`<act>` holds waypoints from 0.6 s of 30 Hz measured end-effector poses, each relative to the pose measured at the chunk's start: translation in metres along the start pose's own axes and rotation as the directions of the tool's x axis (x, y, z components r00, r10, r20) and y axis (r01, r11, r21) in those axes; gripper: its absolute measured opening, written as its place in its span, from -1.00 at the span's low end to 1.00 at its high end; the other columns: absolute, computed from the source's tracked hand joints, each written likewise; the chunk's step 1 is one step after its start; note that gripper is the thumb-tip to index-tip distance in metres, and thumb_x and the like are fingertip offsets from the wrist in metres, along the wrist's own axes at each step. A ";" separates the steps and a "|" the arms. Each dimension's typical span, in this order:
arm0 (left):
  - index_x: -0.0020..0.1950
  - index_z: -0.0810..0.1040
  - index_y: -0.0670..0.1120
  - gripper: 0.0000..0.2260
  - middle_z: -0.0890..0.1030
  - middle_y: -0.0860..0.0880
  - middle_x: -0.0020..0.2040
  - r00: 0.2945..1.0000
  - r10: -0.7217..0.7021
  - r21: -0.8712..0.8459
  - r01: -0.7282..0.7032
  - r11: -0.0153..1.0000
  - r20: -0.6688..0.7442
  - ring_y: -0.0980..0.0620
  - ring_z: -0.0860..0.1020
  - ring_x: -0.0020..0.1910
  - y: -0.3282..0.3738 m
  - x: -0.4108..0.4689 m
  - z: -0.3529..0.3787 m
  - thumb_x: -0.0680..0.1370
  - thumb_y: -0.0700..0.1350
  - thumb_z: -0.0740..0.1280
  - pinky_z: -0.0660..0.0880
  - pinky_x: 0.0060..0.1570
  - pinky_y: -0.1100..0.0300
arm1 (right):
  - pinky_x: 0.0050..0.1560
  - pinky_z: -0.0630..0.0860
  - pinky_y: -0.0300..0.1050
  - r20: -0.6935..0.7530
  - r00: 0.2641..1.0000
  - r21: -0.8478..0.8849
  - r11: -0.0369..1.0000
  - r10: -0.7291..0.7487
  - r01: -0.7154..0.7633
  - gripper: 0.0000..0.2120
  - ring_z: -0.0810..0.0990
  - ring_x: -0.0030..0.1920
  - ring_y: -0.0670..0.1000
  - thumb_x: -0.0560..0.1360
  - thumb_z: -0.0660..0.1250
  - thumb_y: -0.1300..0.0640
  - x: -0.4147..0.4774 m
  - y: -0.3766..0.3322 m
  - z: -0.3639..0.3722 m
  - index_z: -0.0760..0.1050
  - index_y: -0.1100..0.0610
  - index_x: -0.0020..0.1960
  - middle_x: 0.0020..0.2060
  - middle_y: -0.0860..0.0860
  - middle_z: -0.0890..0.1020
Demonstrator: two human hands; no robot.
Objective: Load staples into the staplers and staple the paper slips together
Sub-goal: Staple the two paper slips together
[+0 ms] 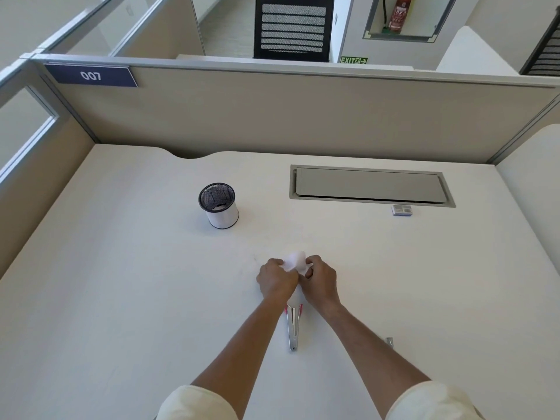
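Both my hands meet over the middle of the white desk point(121, 268). My left hand point(275, 280) and my right hand point(321, 281) pinch small white paper slips point(295, 259) between their fingertips; the slips stick up beyond the fingers. Just below the hands lies a pink stapler point(293, 324), swung open, its metal staple channel pointing toward me. Part of the stapler is hidden under my wrists. A small staple box point(401, 210) sits far right, near the cable hatch.
A mesh pen cup point(218, 205) stands left of centre at the back. A grey cable hatch point(371, 185) is set in the desk at the back right. A small metal piece point(390, 341) lies by my right forearm. Partition walls close the desk's far and left sides.
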State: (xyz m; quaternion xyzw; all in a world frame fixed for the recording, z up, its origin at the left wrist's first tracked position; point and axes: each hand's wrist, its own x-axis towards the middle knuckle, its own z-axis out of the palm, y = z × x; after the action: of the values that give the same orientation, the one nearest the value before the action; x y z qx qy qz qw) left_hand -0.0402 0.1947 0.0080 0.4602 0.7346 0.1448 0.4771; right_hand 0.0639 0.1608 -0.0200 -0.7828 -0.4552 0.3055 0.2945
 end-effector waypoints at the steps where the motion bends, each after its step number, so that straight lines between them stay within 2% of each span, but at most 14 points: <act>1: 0.38 0.54 -0.09 -0.57 0.58 -0.11 0.32 1.000 0.007 0.006 -0.006 1.000 -0.002 -0.12 0.50 0.36 -0.001 0.001 0.000 0.50 -0.13 0.42 0.49 0.33 0.03 | -0.28 0.26 -0.20 0.001 1.000 0.000 1.000 0.003 -0.003 -0.70 0.49 -0.21 0.05 0.44 0.51 0.18 0.000 0.000 0.000 0.54 0.24 0.12 -0.28 -0.02 0.53; 5: 0.31 0.57 -0.06 -0.65 0.56 -0.12 0.28 0.998 0.046 -0.002 -0.046 0.999 -0.044 -0.14 0.51 0.31 -0.008 0.002 -0.005 0.52 -0.12 0.43 0.49 0.31 0.03 | -0.16 0.33 -0.17 0.008 1.000 -0.007 1.000 0.019 -0.019 -0.68 0.53 -0.20 0.05 0.44 0.54 0.20 0.000 0.002 0.001 0.54 0.22 0.13 -0.28 0.02 0.59; 9: 0.26 0.55 -0.07 -0.71 0.68 -0.09 0.14 0.996 0.065 -0.067 -0.069 0.995 -0.062 -0.08 0.59 0.15 -0.013 0.000 -0.013 0.55 -0.17 0.42 0.58 0.20 -0.02 | -0.25 0.35 -0.31 0.002 0.999 0.030 0.999 0.044 -0.044 -0.77 0.55 -0.22 0.03 0.43 0.54 0.22 -0.001 0.001 -0.001 0.55 0.17 0.02 -0.28 0.03 0.60; 11: 0.26 0.56 -0.07 -0.72 0.71 -0.07 0.08 0.995 0.074 -0.085 -0.080 0.993 -0.067 -0.09 0.62 0.14 -0.014 0.000 -0.018 0.56 -0.15 0.44 0.58 0.19 -0.02 | -0.25 0.36 -0.38 -0.011 0.998 0.083 0.995 0.064 -0.063 -0.82 0.55 -0.23 0.02 0.43 0.55 0.22 -0.002 0.000 -0.004 0.56 0.16 -0.06 -0.28 0.02 0.61; 14: 0.22 0.60 -0.05 -0.75 0.72 -0.03 0.01 0.993 0.110 -0.129 -0.114 0.985 -0.037 -0.06 0.65 0.08 -0.015 0.000 -0.028 0.55 -0.11 0.48 0.62 0.06 0.04 | -0.12 0.49 -0.19 -0.001 0.989 0.240 0.960 0.146 -0.142 -0.87 0.60 -0.21 0.02 0.46 0.54 0.16 -0.006 0.000 -0.016 0.63 0.19 -0.09 -0.24 0.02 0.67; 16: 0.15 0.65 -0.04 -0.80 0.74 -0.02 -0.03 0.988 0.154 -0.166 -0.154 0.974 -0.007 -0.01 0.67 -0.04 -0.013 -0.002 -0.036 0.54 -0.11 0.50 0.63 -0.05 0.10 | -0.08 0.57 -0.05 0.036 0.978 0.400 0.894 0.205 -0.202 -0.89 0.61 -0.20 0.03 0.48 0.54 0.13 -0.010 -0.001 -0.026 0.66 0.16 -0.14 -0.22 0.01 0.69; 18: 0.04 0.68 -0.03 -0.87 0.76 -0.05 -0.06 0.979 0.202 -0.223 -0.194 0.955 0.015 0.00 0.68 -0.16 -0.009 -0.007 -0.045 0.51 -0.13 0.53 0.65 -0.03 0.08 | -0.09 0.62 -0.01 0.109 0.968 0.536 0.807 0.225 -0.248 -0.89 0.64 -0.16 0.05 0.49 0.53 0.16 -0.015 -0.003 -0.038 0.65 0.17 -0.16 -0.20 0.04 0.70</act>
State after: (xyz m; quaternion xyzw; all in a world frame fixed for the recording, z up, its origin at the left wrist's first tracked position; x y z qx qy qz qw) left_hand -0.0815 0.1946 0.0288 0.4784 0.6552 0.2636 0.5219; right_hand 0.0843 0.1415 0.0099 -0.7106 -0.2541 0.4722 0.4554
